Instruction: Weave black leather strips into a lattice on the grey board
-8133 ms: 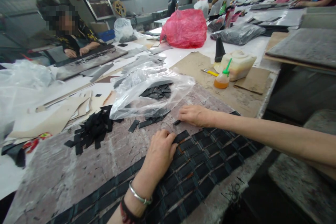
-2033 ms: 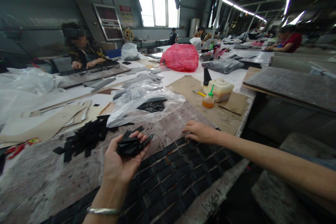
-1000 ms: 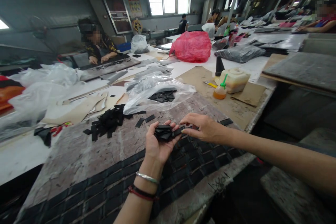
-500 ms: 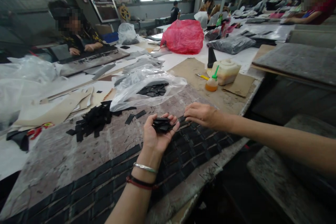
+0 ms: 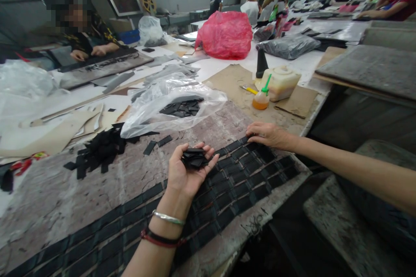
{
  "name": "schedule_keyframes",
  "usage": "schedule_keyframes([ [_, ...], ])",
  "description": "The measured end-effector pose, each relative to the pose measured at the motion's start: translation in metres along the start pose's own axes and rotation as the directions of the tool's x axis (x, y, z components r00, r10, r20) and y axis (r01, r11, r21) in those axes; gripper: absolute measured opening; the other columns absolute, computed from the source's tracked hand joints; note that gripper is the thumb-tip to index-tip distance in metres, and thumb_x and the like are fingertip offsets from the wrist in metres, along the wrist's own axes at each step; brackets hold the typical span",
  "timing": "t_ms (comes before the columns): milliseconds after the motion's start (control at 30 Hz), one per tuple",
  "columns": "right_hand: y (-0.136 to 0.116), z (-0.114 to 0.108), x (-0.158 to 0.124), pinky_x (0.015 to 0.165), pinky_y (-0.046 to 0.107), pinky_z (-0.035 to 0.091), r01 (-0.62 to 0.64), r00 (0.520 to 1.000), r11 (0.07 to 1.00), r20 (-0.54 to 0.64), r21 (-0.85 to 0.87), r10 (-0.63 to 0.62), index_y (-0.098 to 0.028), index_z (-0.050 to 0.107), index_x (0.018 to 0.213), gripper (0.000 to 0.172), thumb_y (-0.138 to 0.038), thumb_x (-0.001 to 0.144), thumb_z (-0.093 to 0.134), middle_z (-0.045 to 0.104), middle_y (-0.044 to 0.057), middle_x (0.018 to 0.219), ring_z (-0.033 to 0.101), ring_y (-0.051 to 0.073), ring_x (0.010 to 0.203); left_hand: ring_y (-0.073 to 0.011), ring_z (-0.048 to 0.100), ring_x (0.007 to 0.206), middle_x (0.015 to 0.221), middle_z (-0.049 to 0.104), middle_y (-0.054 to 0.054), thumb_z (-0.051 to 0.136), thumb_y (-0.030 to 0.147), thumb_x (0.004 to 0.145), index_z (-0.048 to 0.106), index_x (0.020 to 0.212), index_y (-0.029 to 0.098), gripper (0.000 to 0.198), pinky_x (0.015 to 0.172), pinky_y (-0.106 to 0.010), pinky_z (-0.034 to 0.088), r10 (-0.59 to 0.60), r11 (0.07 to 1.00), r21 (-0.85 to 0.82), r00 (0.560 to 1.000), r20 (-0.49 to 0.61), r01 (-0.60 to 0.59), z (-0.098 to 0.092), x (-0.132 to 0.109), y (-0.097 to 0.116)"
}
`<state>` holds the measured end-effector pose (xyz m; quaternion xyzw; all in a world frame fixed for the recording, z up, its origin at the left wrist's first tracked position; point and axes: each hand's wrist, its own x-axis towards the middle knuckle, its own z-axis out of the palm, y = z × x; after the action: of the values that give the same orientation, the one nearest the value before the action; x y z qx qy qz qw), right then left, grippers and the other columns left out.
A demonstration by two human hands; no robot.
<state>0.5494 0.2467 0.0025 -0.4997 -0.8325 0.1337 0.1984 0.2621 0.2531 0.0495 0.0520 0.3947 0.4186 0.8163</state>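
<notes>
My left hand (image 5: 186, 175), palm up with curled fingers, cradles a small pile of black rectangular pieces (image 5: 195, 158). Rows of similar black pieces (image 5: 224, 186) lie on the stained board beneath it, with narrow gaps between them. At the far right end of the top row is my right hand (image 5: 268, 135), palm down. Its fingertips are closed together on a black piece at that row's end, and the fingers partly hide it. Two loose black pieces (image 5: 150, 147) lie left of my left hand.
A heap of black pieces (image 5: 100, 149) lies on the board's left. Behind it, an open clear plastic bag (image 5: 139, 119) holds more. A bottle of orange liquid (image 5: 261, 99), yellow cutter (image 5: 250, 90) and cloudy container (image 5: 282, 82) stand or lie at the back right. A co-worker (image 5: 87, 39) sits across the table.
My right hand has moved right, from beside my left hand to the row's far end. My left hand has shifted slightly left and down, still holding its pile. The view has turned a little.
</notes>
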Motion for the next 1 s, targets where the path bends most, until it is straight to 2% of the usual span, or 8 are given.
schedule_keyframes([
  [333,0.009,0.002,0.009,0.081,0.033,0.044,0.134,0.990,0.990,0.055,-0.048,-0.131,-0.017,0.061,0.092,0.023,-0.033,0.089,0.044,0.059,0.009,0.091,0.054,0.020,0.088,-0.0276,0.061,0.082,0.087,0.060,-0.018,0.049,0.024,0.075,0.060,0.084,0.002,0.026,0.073,-0.044,0.055,-0.014,0.999,0.048,1.000,0.006,0.014,0.016,-0.001,0.000],
  [467,0.005,0.006,0.012,0.080,0.033,0.044,0.175,0.984,0.981,0.049,-0.082,-0.171,-0.016,0.062,0.089,0.024,-0.031,0.090,0.043,0.061,0.008,0.087,0.054,0.020,0.086,-0.0282,0.062,0.083,0.087,0.061,-0.018,0.049,0.023,0.075,0.061,0.086,0.002,0.026,0.073,-0.044,0.055,-0.010,0.998,0.059,1.000,0.010,0.009,0.013,-0.006,-0.003],
  [567,0.004,0.004,0.010,0.080,0.032,0.045,0.117,0.993,0.990,-0.020,-0.075,-0.119,-0.016,0.062,0.090,0.025,-0.029,0.090,0.041,0.061,0.009,0.089,0.056,0.019,0.086,-0.0279,0.062,0.082,0.086,0.062,-0.018,0.049,0.023,0.076,0.061,0.087,0.002,0.027,0.075,-0.045,0.055,-0.031,0.998,0.052,1.000,0.004,0.031,0.009,-0.007,-0.005],
  [700,-0.002,-0.009,0.002,0.080,0.032,0.045,-0.078,0.987,0.993,-0.150,-0.084,0.065,-0.016,0.063,0.090,0.025,-0.027,0.088,0.041,0.064,0.009,0.090,0.058,0.020,0.086,-0.0278,0.063,0.081,0.084,0.063,-0.017,0.048,0.022,0.076,0.061,0.086,0.002,0.026,0.076,-0.046,0.054,-0.009,0.999,0.051,1.000,0.013,0.009,0.007,-0.012,-0.004],
  [800,-0.021,-0.020,-0.003,0.078,0.030,0.045,-0.197,0.967,0.980,-0.173,-0.031,0.188,-0.017,0.064,0.090,0.023,-0.028,0.086,0.044,0.066,0.007,0.090,0.060,0.020,0.083,-0.0284,0.063,0.084,0.088,0.064,-0.018,0.048,0.021,0.076,0.061,0.089,0.003,0.026,0.076,-0.046,0.055,-0.024,0.998,0.057,0.999,0.046,0.021,0.007,-0.016,-0.004],
  [867,-0.043,-0.025,-0.004,0.075,0.028,0.045,-0.203,0.969,0.979,-0.140,0.028,0.205,-0.018,0.064,0.090,0.022,-0.030,0.087,0.045,0.067,0.005,0.088,0.060,0.018,0.081,-0.0296,0.063,0.087,0.093,0.064,-0.019,0.048,0.021,0.076,0.061,0.092,0.003,0.027,0.075,-0.045,0.055,-0.051,0.997,0.057,0.996,0.068,0.047,0.008,-0.019,-0.006],
  [1000,-0.092,-0.024,0.001,0.075,0.026,0.044,-0.042,0.996,0.993,-0.078,0.113,0.051,-0.017,0.063,0.093,0.021,-0.027,0.090,0.045,0.064,0.005,0.087,0.059,0.016,0.081,-0.0317,0.062,0.093,0.101,0.063,-0.019,0.048,0.018,0.076,0.060,0.097,0.003,0.029,0.077,-0.045,0.054,-0.108,0.994,0.042,0.988,0.108,0.104,0.006,-0.022,-0.014],
])
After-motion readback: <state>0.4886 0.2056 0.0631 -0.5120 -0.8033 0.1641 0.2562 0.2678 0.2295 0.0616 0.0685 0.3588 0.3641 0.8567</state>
